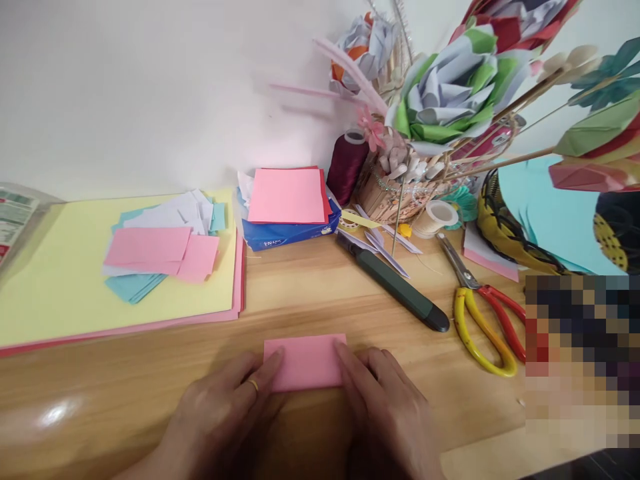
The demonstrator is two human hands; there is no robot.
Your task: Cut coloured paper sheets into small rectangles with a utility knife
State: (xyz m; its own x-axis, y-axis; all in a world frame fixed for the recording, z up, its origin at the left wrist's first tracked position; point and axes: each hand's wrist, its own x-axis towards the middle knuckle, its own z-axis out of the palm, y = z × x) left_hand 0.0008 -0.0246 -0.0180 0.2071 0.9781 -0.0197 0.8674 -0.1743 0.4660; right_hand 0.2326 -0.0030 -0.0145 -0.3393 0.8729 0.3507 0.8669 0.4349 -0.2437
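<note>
Pink paper (306, 361) flat on table (450, 400), left hand (227, 407), right hand (385, 407) pressing its sides

Two hands (225, 413) (385, 407), one pair of scissors (480, 313), one cutter (395, 283), one thread spool (347, 167), one tissue pack (290, 233).

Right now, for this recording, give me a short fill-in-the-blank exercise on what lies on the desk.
1. Both hands, the left hand and the right hand, press on a folded paper coloured ____.
2. The scissors have one red handle and one ____ handle.
3. The stack of pink squares rests on a ____ box.
4. The cut paper pieces lie on a large ____ sheet.

Missing words: pink; yellow; blue; yellow.
</note>
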